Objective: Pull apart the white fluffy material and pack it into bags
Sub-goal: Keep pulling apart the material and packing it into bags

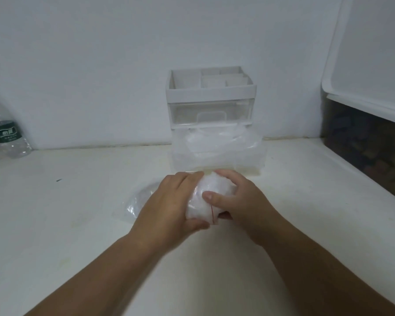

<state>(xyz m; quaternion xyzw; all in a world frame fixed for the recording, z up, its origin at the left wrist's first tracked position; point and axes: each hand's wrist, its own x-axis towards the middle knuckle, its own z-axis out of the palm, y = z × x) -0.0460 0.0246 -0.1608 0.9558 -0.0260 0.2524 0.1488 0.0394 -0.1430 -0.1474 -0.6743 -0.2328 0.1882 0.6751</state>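
Left hand (169, 207), right hand (243, 202), both cupped

Glossy clear plastic bag (211, 197), fluffy white filling, smooth matt table (78, 201).

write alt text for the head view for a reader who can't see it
A left hand and right hand grip a small clear bag stuffed with white fluffy material over a white table. A second clear bag lies flat beside the left hand; a drawer organiser stands behind, a water bottle far left.
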